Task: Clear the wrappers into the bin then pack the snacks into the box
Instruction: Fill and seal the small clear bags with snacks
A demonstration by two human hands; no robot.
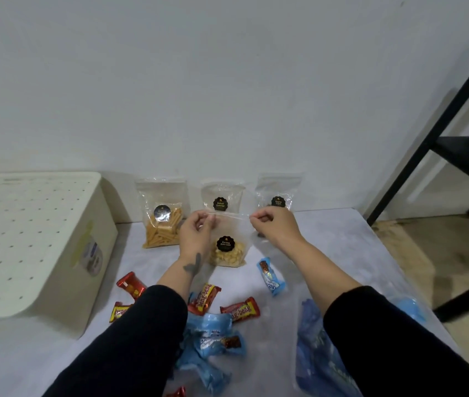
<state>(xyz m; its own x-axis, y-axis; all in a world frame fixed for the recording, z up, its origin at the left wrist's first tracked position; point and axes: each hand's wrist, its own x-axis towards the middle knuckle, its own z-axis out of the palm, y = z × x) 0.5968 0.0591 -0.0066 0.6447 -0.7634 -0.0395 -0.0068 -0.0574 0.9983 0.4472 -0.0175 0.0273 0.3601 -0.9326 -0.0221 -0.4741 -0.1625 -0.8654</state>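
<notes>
Fingers of the left hand [196, 234] and right hand [273, 226] pinch opposite top corners of the clear nut pouch [227, 247], its sealed edge running left-right between them, hanging above the worktop [328, 242]; the box [35, 247] lies left, nearer the left hand.
</notes>
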